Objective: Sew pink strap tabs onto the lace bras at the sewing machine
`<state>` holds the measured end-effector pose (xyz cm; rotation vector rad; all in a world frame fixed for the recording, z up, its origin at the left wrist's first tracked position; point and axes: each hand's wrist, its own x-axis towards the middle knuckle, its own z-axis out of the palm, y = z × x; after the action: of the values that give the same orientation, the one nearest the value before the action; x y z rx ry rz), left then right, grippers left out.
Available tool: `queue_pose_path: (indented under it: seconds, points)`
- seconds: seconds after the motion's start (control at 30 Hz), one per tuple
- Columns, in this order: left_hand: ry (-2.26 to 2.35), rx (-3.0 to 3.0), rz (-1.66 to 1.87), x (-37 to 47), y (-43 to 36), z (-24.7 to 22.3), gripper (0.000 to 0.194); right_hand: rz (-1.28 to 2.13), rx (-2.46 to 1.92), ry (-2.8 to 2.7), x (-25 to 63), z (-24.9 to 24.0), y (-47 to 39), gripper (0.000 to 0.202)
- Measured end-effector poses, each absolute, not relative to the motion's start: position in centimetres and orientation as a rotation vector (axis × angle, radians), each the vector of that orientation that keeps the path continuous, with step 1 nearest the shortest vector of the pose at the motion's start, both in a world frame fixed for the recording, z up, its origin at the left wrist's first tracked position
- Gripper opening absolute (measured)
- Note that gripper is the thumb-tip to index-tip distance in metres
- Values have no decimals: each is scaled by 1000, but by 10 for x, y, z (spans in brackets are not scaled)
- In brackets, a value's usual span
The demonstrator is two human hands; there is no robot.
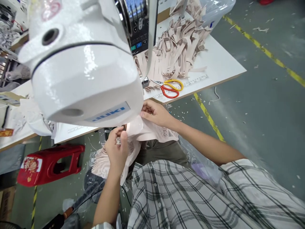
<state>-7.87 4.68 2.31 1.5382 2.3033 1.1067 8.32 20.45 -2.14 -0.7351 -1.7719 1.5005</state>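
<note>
A white sewing machine head (95, 82) fills the upper left of the view and hides its needle area. Pale pink lace fabric (152, 130) lies across my lap and reaches up under the machine. My left hand (117, 147) is at the fabric's left side, fingers curled with the thumb raised, holding its edge. To the right, my right hand (156, 114) pinches the fabric's upper edge close to the machine, its fingertips partly bent under. More layered pink lace (103, 162) hangs below my left hand.
Red-and-yellow scissors (169, 88) lie on the white table (224, 65) beside a pile of beige straps (178, 47). A control panel (140, 27) stands behind the machine. A red stool (51, 163) is on the floor at left. A plastic bin (216, 11) is at the back.
</note>
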Motion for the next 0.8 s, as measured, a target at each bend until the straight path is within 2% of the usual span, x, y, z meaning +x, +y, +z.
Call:
queue_pose_path:
  seconds: [0.17,0.37,0.53,0.6,0.7,0.8]
  points:
    - [2060,1278,1064,-83,51,26,29,1718,-735,-1587,82,-26,188,30]
    - [1842,1348,796,-83,42,36,23,2080,-771,-1262,101,-27,141,34]
    - [1705,1341,788,-81,32,35,23,2316,-813,-1107,108,-35,112,44]
    - [1715,1385,773,-81,29,34,22,2267,-849,-1067,107,-36,105,44]
    - [1815,1548,694,-83,24,30,22,2079,-849,-1199,108,-33,97,30]
    - [1922,1884,559,-81,19,18,17,1642,-698,-1620,115,-30,91,8]
